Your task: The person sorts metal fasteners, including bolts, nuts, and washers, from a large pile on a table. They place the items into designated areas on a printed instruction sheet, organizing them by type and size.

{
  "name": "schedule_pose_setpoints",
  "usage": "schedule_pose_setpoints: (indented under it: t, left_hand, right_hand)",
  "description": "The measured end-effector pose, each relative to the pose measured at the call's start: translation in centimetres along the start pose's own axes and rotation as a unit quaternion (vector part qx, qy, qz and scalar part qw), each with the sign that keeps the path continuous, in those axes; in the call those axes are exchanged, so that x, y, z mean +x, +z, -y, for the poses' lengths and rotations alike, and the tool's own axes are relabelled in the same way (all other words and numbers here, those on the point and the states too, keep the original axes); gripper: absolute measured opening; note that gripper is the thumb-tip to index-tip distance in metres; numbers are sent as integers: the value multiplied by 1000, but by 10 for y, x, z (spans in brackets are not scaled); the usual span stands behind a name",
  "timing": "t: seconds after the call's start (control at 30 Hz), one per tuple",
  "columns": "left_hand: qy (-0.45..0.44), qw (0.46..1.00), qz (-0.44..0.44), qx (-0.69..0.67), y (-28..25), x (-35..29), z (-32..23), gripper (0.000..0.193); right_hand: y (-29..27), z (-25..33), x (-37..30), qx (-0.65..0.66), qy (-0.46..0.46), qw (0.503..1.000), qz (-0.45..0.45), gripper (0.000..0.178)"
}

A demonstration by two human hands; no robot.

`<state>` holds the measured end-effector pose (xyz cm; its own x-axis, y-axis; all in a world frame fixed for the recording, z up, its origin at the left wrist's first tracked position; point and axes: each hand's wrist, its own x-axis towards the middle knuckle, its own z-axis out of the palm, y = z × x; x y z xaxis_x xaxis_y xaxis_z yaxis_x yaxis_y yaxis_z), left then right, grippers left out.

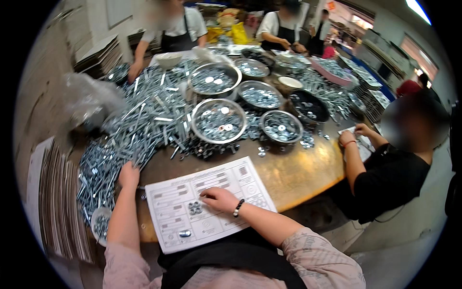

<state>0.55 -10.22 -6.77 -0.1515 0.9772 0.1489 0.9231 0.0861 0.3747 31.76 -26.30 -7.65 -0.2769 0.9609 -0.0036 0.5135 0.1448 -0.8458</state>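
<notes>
Over a white printed sheet (168, 198) with boxed drawings, my right hand (220, 199) has its fingers drawn together; whatever they may hold is too small to make out. Just left of its fingertips, several small round metal pieces (195, 208) form a tight cluster on the sheet. A short shiny metal piece (185, 233) lies near the sheet's lower edge. My left hand (129, 175) reaches to the near edge of a heap of metal strips and bolts (154, 108), left of the sheet. Its fingertips are hard to tell from the metal there.
Steel bowls (219, 121) of small metal parts stand beyond the sheet on the table (308, 168). A small white tub (100, 226) of parts is at the left edge, beside stacked cardboard sheets (57, 202). A co-worker in black (390, 178) sits at the right; others work across the table.
</notes>
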Motion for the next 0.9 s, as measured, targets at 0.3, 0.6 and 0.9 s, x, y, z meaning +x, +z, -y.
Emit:
schedule_pose_setpoints:
  t: [0.3,0.6,0.9]
  left_hand:
    - [63,878,323,-348,-62,-78,-130,21]
    - [49,818,416,-394,-37,-96,-158,23]
    - [322,923,201,-67,-2,-97,-161,23]
  right_hand:
    - [10,69,37,587,105,803,-1,48]
    - [-1,47,21,678,141,710,-128,21]
    - [-90,-7,-20,153,135,969,-141,27]
